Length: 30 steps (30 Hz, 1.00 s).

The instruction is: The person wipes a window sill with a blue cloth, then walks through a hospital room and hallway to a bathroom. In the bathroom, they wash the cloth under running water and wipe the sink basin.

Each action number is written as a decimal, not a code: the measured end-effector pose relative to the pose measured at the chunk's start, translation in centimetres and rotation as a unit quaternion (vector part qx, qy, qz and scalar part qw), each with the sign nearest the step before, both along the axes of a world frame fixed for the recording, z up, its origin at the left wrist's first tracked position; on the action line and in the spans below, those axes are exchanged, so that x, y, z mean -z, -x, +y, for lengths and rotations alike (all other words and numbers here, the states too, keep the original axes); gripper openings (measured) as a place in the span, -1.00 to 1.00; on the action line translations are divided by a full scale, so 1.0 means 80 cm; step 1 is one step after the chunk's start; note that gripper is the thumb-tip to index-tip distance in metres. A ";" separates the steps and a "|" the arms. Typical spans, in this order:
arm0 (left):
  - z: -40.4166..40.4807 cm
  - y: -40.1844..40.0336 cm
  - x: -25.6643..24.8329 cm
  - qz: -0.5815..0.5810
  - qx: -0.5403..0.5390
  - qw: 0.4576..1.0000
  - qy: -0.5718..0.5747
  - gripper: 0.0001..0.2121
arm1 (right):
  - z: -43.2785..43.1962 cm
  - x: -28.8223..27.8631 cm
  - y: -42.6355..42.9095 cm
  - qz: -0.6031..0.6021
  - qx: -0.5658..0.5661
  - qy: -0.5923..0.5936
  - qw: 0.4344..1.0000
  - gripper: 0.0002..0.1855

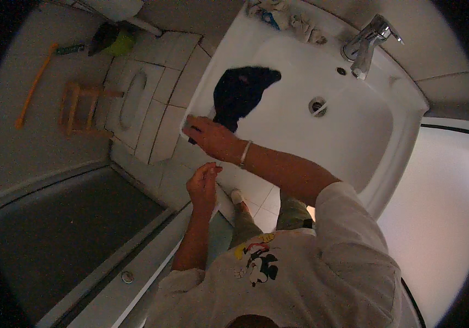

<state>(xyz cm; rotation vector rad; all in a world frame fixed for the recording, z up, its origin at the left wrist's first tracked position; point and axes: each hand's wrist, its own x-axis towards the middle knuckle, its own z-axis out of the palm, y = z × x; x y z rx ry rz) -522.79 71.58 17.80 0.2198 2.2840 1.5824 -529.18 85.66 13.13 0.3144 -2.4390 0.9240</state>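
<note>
A crumpled dark cloth (240, 92) lies along the left side of the white washbasin (357, 164). My right hand (214, 137), with a pale band at the wrist, is at the basin's near left corner, over the narrow end of this cloth. Dark material shows beside its fingers; how firmly they grip is hidden. Just below the rim, my left hand (203, 184) is raised with curled fingers, apart from the right; whether something small is between its fingertips is unclear.
A chrome tap (367, 47) stands behind the drain (317, 106). Crumpled light cloths (300, 26) lie on the back left ledge. Leftward are a small wooden stool (82, 108), a green container (121, 43), an orange-handled pole (37, 86) and a dark shower tray (70, 229).
</note>
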 end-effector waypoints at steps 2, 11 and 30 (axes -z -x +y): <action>-0.006 0.001 -0.006 -0.005 -0.007 1.000 -0.010 -0.83 | 0.031 -0.022 -0.011 0.030 -0.043 -0.068 0.996 -0.57; -0.024 -0.002 -0.006 -0.048 -0.027 0.998 -0.023 -0.84 | 0.227 0.001 0.087 -0.271 0.450 0.007 0.851 -0.67; -0.004 -0.004 -0.020 -0.024 0.037 0.999 0.027 -0.82 | 0.057 -0.053 -0.194 -0.199 0.103 -0.075 0.972 -0.71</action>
